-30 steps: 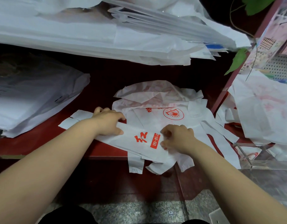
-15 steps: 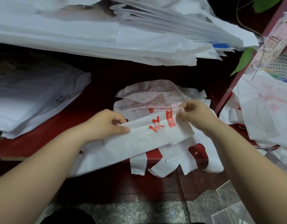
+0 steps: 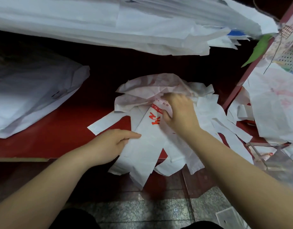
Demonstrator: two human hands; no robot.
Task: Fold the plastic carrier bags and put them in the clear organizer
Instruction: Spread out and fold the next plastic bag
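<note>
The white bag (image 3: 145, 146) with red print lies as a long folded strip on the red shelf (image 3: 59, 129), over the pile of loose bags (image 3: 159, 86), and its lower end hangs past the shelf edge. The left hand (image 3: 112, 144) pinches its left edge, thumb on top and the other fingers under. The right hand (image 3: 178, 113) is blurred, its fingers curled round the upper end by the print; the organizer (image 3: 261, 156) stands to the right.
</note>
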